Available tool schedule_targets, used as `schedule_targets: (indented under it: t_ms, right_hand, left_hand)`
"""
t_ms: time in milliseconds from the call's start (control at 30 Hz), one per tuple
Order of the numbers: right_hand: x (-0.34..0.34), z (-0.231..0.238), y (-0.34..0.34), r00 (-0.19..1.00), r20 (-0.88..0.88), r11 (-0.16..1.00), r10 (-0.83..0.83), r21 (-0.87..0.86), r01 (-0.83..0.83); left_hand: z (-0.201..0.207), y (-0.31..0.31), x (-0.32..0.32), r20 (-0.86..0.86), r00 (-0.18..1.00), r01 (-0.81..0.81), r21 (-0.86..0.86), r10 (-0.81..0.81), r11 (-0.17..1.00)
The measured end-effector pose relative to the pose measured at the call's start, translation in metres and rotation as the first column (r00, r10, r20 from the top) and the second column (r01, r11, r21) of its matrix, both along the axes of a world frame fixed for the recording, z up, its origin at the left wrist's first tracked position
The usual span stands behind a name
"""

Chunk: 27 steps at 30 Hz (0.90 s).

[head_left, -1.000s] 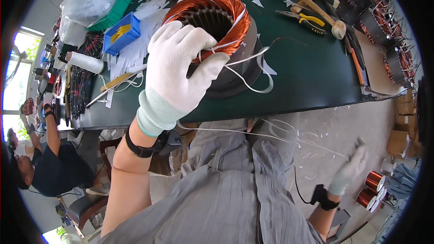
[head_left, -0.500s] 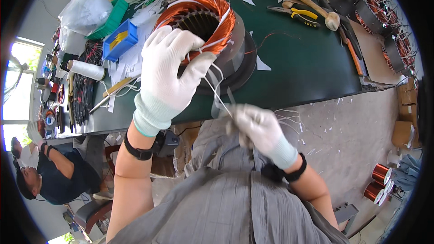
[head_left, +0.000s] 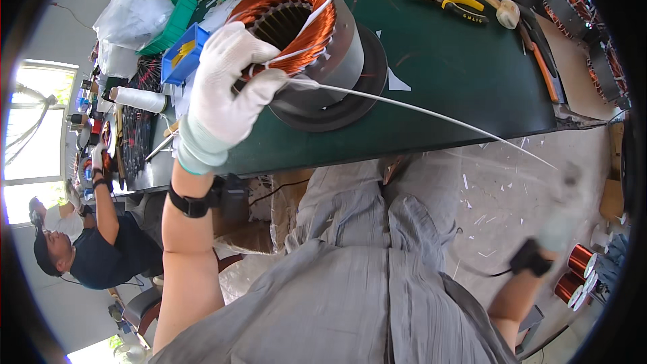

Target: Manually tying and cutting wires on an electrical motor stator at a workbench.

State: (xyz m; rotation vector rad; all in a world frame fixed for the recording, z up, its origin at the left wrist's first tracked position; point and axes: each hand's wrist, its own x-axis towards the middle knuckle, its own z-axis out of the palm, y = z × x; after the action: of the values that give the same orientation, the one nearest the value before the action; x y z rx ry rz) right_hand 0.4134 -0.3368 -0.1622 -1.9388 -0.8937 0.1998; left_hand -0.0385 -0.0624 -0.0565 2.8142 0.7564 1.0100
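Observation:
A motor stator (head_left: 347, 47) with copper-coloured windings (head_left: 311, 34) bound in white cord stands tilted on a dark round base (head_left: 374, 84). My left hand (head_left: 232, 87), in a white knit glove, is closed on the near left edge of the windings, fingers over the rim and thumb below. From beside that thumb a white cord (head_left: 418, 106) runs taut to the right, past the table edge. At its far end is my gloved right hand (head_left: 563, 205), stretched far right and smeared by motion; the tight cord ends at its fingers.
On the green table (head_left: 458, 94) lie yellow-black pliers (head_left: 458, 7), a wooden-handled mallet (head_left: 499, 10) and paper scraps. A blue bin (head_left: 185, 54) and a white cord spool (head_left: 139, 99) are at left. More stators (head_left: 600, 54) stand at right. A co-worker (head_left: 101, 249) sits far left.
My right hand has swung from in front of my lap far out to the right, drawing the looped cord straight. My left hand stays on the windings. The view has shifted slightly.

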Motion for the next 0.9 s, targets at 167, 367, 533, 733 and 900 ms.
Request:
schedule_targets:
  t_ms: [167,367,533,733,900]
  right_hand:
    - [0.119,-0.063,-0.116,0.384,-0.842,0.891,0.379,0.444,0.094]
    - [0.021,-0.040,-0.043,0.887,-0.355,0.943,-0.295,0.042,0.331]
    - [-0.187,0.081,0.104,0.354,-0.747,0.629,0.563,0.111,-0.769]
    - [-0.240,0.086,0.151,-0.340,-0.866,0.533,0.366,0.495,-0.686]
    - [-0.254,0.085,0.160,-0.215,-0.852,0.641,0.477,0.505,-0.578]
  left_hand:
    - [0.002,0.005,0.003,-0.062,0.991,0.120,0.020,-0.118,0.993]
    - [0.006,0.007,0.003,-0.114,0.992,0.058,-0.027,-0.061,0.998]
    - [0.018,0.008,0.003,-0.012,0.990,0.136,-0.235,-0.143,0.962]
    - [0.036,0.003,0.008,-0.123,0.992,-0.047,-0.391,-0.002,0.919]
    - [0.060,0.010,0.020,-0.269,0.963,-0.146,-0.425,0.029,0.893]
